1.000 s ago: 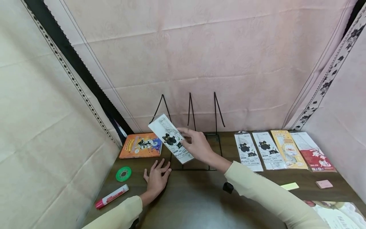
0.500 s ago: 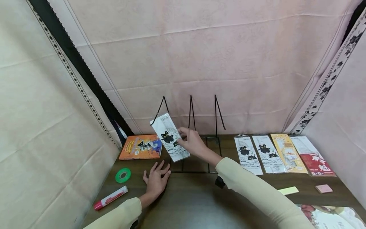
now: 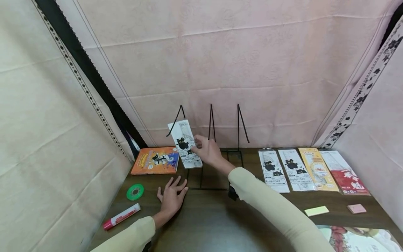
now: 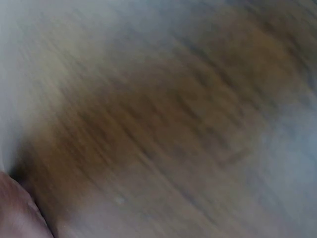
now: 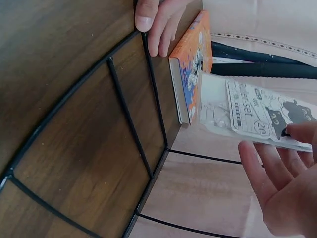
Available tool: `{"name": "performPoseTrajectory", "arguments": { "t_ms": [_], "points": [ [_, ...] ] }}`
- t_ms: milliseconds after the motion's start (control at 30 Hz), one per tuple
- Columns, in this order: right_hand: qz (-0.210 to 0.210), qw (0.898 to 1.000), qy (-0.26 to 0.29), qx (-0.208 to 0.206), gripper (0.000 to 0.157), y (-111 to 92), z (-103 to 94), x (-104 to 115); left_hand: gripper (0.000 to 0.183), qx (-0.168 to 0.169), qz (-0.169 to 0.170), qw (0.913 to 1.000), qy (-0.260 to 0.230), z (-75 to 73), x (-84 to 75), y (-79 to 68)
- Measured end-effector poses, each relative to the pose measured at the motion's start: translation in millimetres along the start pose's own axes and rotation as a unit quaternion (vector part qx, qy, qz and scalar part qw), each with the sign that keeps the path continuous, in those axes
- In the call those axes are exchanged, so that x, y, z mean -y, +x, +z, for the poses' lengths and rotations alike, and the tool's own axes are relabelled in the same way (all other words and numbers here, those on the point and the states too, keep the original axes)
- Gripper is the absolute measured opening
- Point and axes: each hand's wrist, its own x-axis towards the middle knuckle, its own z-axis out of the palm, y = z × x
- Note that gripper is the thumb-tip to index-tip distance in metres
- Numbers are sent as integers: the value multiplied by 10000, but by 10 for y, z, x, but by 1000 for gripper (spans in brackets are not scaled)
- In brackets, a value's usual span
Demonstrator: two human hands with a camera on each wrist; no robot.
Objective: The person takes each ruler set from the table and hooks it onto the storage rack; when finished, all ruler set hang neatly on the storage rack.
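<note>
My right hand [image 3: 208,151] pinches the right edge of a white ruler set packet [image 3: 183,141] with black cats on it. The packet stands almost upright, leaning a little left. Its top overlaps the left hook of a black wire display rack [image 3: 201,189], and the hook's front prong crosses the packet's upper left corner. Thumb and fingers on the packet [image 5: 267,106] also show in the right wrist view. My left hand [image 3: 172,196] rests with spread fingers at the rack's front left corner, its fingertips [image 5: 144,23] right at the base wire. The left wrist view is mostly blurred wood.
Two more ruler set packets [image 3: 274,169], a yellow packet [image 3: 318,166] and a red-and-white packet [image 3: 347,175] lie at the right. An orange book [image 3: 155,161], a green tape roll [image 3: 135,192] and a glue stick [image 3: 122,216] lie at the left. Cloth curtains [image 3: 220,63] enclose the table.
My right hand has lifted the packet up and slightly left, turning it from a strong tilt to nearly upright, its top now at the left hook. My left hand has stayed put.
</note>
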Motion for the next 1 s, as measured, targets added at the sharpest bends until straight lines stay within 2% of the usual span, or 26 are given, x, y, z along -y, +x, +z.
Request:
{"name": "performPoseTrajectory", "arguments": {
  "t_ms": [167, 500, 667, 833, 1000],
  "points": [
    [-57, 9996, 249, 85, 24, 111, 10, -22, 37, 36, -43, 10000, -60, -4, -8, 17],
    [83, 9985, 522, 156, 18, 288, 55, -56, 36, -67, -34, 9999, -115, -1, -27, 2],
    [99, 9987, 497, -11, 18, 392, 78, -72, 37, 66, -134, 9998, -158, -10, -18, 8],
    [225, 9946, 1009, 9, 19, 462, 101, -57, 37, 82, -193, 9996, -204, 0, -13, 28],
    [370, 9924, 1167, 90, 19, 501, 153, -60, 36, 97, -306, 9992, -249, 5, -8, 26]
  ]
}}
